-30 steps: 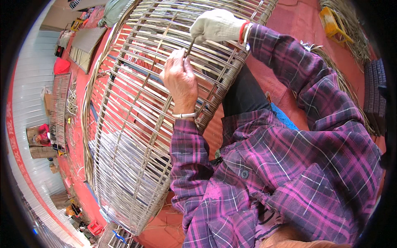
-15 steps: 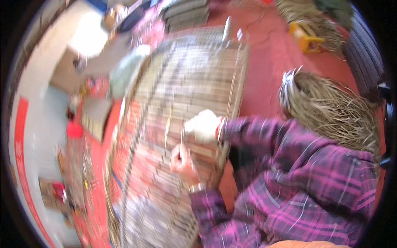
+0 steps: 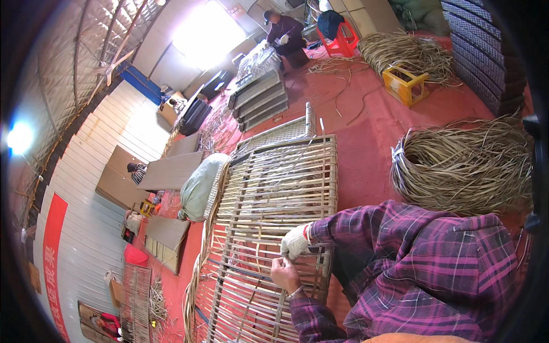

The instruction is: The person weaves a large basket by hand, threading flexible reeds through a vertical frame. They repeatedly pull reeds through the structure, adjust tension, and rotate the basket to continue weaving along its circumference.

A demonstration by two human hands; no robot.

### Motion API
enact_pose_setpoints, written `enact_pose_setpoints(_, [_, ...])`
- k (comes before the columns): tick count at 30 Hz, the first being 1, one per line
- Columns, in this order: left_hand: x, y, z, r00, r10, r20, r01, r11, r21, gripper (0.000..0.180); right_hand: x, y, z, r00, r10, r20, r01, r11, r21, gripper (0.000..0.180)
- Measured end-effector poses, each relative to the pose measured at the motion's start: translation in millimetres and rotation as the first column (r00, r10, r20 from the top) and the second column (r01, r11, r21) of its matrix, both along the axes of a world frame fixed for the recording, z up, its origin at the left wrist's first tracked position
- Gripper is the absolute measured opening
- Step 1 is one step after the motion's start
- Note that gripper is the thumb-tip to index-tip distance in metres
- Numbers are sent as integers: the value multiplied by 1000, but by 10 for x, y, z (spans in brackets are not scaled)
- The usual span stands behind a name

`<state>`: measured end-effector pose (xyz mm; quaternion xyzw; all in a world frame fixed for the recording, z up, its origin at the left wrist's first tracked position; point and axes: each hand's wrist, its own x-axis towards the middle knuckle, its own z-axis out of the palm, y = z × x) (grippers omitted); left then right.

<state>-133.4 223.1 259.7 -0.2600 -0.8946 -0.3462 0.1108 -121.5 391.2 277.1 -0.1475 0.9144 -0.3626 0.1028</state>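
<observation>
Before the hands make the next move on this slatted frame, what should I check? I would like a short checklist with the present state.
1. Both hands at the work: ok. The gloved right hand and the bare left hand are close together on the slatted frame.
2. Firm grip on a strip: cannot tell, the fingers are too small to see.
3. Left hand protected: not ok, no glove.
4. Material nearby: ok. A bundle of strips lies on the red floor beside the person.
5. Frame steady: cannot tell.

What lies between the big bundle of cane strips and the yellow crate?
In the head view, only bare red floor separates the cane bundle from the yellow crate.
</observation>
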Motion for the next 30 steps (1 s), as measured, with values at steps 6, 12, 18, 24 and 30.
enact_pose_setpoints(6, [56,-171,-128,963,-74,261,-39,913,406,14,-10,190,61,998,-3,70,24,951,-310,17])
enact_pose_setpoints(12, [132,-32,-60,1000,-9,14,6,981,195,11,96,641,44,960,-250,-128,226,958,-176,17])
enact_pose_setpoints(18, [-14,347,252,951,-154,-267,174,983,53,23,216,1221,461,869,-442,-221,415,896,-160,14])
enact_pose_setpoints(24, [-187,333,236,979,-184,86,141,921,362,19,430,940,416,849,-236,-472,254,967,-27,34])
enact_pose_setpoints(30, [-37,-552,91,954,-85,287,-56,891,450,18,294,213,5,868,-43,-494,244,905,349,31])
